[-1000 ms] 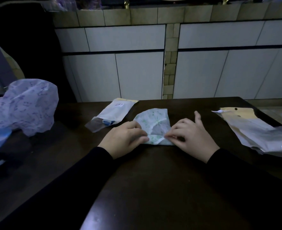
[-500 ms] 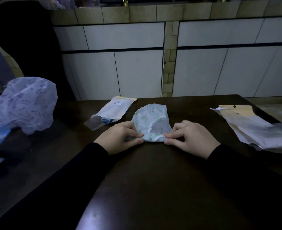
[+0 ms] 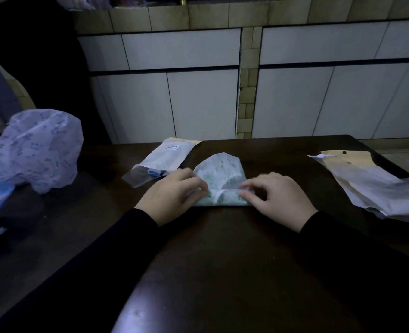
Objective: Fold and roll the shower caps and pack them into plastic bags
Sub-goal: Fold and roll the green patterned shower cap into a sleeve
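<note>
Two shower caps (image 3: 219, 175) (image 3: 34, 150), two hands (image 3: 174, 194) (image 3: 276, 199)

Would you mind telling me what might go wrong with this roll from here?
Both hands, left hand and right hand, pinch only the near edge of the green-patterned shower cap, so the slippery film may spring open. The loose far flap could roll up crooked. The filled bag beside the left hand might get nudged.

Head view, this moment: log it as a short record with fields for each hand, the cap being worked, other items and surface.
left hand: left hand pinches the near-left end of the cap
right hand: right hand pinches the near-right end
worked item: green-print shower cap, near edge rolled, far part flat
packed bag: plastic bag behind the left hand
empty bags: stack of bags at right
unfolded caps: blue-print caps at left
surface: dark table
</note>
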{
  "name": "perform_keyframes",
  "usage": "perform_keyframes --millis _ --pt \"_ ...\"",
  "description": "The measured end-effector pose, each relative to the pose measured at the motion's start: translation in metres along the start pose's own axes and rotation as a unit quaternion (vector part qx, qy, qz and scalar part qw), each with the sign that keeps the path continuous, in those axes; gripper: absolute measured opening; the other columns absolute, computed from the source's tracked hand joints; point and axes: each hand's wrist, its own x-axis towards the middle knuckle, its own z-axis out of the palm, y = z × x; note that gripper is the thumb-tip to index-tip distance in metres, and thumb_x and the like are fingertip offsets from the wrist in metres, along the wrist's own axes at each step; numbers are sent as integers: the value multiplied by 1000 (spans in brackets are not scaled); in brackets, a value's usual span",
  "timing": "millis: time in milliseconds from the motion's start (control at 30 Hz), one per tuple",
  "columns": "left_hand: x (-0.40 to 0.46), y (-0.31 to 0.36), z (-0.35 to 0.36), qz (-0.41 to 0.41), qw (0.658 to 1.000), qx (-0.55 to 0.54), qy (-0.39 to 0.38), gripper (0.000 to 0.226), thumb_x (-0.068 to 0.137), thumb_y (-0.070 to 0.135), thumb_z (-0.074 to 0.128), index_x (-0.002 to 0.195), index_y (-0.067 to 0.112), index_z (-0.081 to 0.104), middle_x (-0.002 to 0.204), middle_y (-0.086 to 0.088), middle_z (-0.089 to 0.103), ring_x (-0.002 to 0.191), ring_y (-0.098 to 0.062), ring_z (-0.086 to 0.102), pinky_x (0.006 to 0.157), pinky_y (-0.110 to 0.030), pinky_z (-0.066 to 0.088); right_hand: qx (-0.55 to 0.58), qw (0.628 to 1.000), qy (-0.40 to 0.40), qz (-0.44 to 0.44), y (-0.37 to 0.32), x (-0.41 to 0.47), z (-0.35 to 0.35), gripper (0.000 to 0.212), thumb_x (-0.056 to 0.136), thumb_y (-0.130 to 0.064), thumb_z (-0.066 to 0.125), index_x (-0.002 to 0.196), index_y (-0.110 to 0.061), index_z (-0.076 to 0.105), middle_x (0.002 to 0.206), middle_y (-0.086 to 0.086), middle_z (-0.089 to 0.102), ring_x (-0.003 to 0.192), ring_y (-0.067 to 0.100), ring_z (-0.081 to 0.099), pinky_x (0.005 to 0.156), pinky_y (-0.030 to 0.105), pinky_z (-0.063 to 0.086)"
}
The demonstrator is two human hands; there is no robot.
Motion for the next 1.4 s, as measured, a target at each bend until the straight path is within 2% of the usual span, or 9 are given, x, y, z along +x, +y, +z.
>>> perform_keyframes --millis 100,200,367,500,700,833,1100,1267,1400 --pt "3 1 -1 77 990 117 19 34 92 44 46 90 26 74 93 6 61 81 -14 56 56 -22 42 -54 995 52 -68 1 0 0 26 89 -46 54 106 -34 69 96 -15 65 85 6 54 75 30 46" --pt "2 3 -2 97 983 156 -3 43 90 53 42 93 27 76 87 8 65 81 -15 59 56 -22 44 -108 985 48 -125 1 0 0 33 87 -45 45 95 -31 74 90 -12 71 77 11 58 66 32 44" --pt "0 2 -1 68 990 124 -24 45 85 59 47 95 25 76 81 7 63 78 -16 59 56 -30 52 -171 974 8 -146 -5 -3 -2 51 89 -60 33 112 -33 69 92 -8 65 81 14 57 72 32 34" --pt "-1 1 0 41 997 54 -37 44 87 55 49 93 22 78 79 5 60 73 -14 58 60 -30 52 -174 974 -36 -141 -8 -2 -4 47 97 -56 30 129 -35 56 106 -9 56 91 10 55 73 29 33" --pt "-9 -2 -1 12 998 8 -55 48 89 56 44 98 22 78 87 8 59 77 -4 56 68 -17 44 -171 973 -29 -152 0 2 -1 42 98 -50 33 122 -33 63 98 -8 57 80 10 56 68 28 23" --pt "-9 -2 -4 19 999 14 -44 47 91 54 45 96 22 78 84 9 60 74 -6 55 64 -23 50 -167 972 -12 -167 0 4 -1 40 98 -47 36 113 -30 69 91 -8 59 74 10 55 68 27 22" --pt "-13 -4 -7 -64 995 -62 -38 40 87 57 50 94 26 75 83 10 63 77 -6 58 70 -26 49 -133 984 -61 -101 -10 -1 -8 37 100 -48 31 114 -34 62 96 -14 52 87 6 50 80 28 25" --pt "-10 -2 -7 -131 987 -93 -21 11 91 36 61 95 31 71 87 13 71 83 -4 64 77 -30 52 -97 993 -61 -3 -16 3 -4 36 102 -44 30 107 -32 64 95 -10 61 88 8 55 90 32 27" --pt "-8 -6 -3 -145 986 -85 -21 8 87 47 56 94 46 61 91 9 64 85 -7 61 81 -35 52 -100 993 -47 40 -19 12 -1 39 101 -47 33 97 -28 67 87 -9 66 84 11 59 94 36 29"
